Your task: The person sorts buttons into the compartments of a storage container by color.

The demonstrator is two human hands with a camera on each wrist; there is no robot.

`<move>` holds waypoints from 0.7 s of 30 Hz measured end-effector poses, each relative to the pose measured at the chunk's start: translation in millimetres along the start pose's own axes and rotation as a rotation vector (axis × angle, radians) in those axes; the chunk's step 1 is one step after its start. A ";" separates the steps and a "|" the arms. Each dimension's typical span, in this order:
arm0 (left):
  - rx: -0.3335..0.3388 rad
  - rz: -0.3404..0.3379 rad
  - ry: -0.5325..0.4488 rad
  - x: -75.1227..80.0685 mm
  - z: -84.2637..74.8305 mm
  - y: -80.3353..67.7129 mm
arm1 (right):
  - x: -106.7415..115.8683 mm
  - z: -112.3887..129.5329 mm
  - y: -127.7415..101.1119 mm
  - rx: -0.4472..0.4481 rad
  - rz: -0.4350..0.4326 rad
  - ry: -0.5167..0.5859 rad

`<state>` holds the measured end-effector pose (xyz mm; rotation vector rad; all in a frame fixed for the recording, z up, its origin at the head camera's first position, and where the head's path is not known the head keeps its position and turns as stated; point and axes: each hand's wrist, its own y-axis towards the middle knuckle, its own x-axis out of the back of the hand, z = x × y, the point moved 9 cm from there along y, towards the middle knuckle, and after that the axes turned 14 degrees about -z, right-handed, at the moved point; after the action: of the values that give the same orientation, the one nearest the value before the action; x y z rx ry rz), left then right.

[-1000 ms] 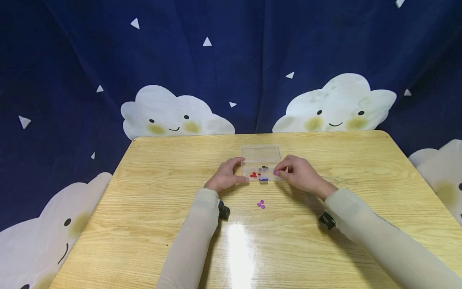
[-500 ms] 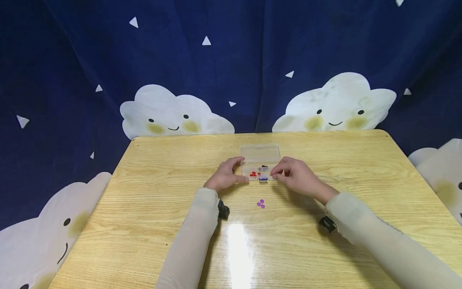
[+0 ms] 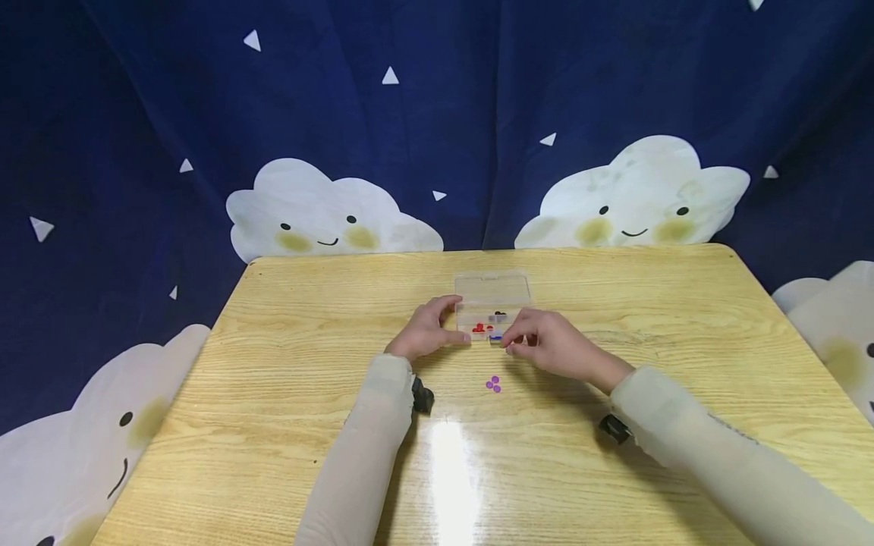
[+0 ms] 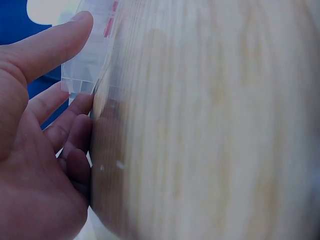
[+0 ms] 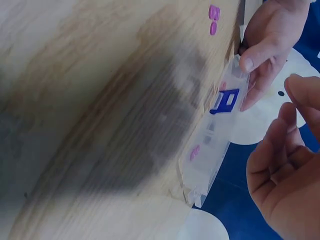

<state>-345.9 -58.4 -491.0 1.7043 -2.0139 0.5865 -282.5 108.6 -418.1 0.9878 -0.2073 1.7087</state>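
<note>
The left hand [image 3: 426, 334] curls round the clear compartment box [image 3: 493, 309], steadying its light, slippery end; the right hand [image 3: 549, 345] hovers loosely curled and empty beside its blue latch [image 5: 225, 101]; purple beads [image 3: 494, 384] lie nearer the person than both hands.

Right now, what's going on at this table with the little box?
A person sits at a wooden table with a small clear compartment box, lid open. The left hand steadies the box's left side. The right hand hovers at its near right corner and appears empty in the wrist view. Red and blue small pieces sit inside; purple discs lie loose on the table nearer the person.
</note>
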 end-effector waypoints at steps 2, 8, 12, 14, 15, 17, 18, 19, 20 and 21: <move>0.000 0.001 0.007 0.2 0.8 -0.2 | -5.4 2.5 -1.5 0.010 0.031 -0.005; -0.023 0.011 0.032 0.4 0.5 0.5 | -19.1 9.5 -5.2 0.066 0.092 -0.026; -0.033 0.015 0.030 0.3 -0.6 0.5 | -25.3 12.0 -7.1 0.078 0.110 -0.025; -0.034 0.017 0.028 0.2 -0.5 0.4 | -28.8 11.9 -8.4 0.071 0.123 -0.024; -0.034 0.018 0.028 0.1 -0.3 0.3 | -30.7 11.8 -9.1 0.068 0.130 -0.025; -0.036 0.019 0.029 0.0 -0.3 0.4 | -34.0 11.4 -10.4 0.063 0.142 -0.032; -0.037 0.019 0.031 -0.1 -0.2 0.5 | -35.3 11.4 -10.9 0.064 0.146 -0.039; -0.038 0.019 0.032 -0.1 -0.2 0.5 | -36.6 11.5 -11.4 0.067 0.149 -0.047; -0.038 0.018 0.031 0.0 0.0 0.7 | -37.6 11.7 -11.8 0.069 0.152 -0.055; -0.039 0.017 0.031 0.0 -0.1 0.7 | -38.4 11.8 -12.2 0.070 0.153 -0.060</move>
<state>-346.6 -58.3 -491.0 1.6477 -2.0073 0.5722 -264.0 79.0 -441.4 1.0998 -0.2698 1.8370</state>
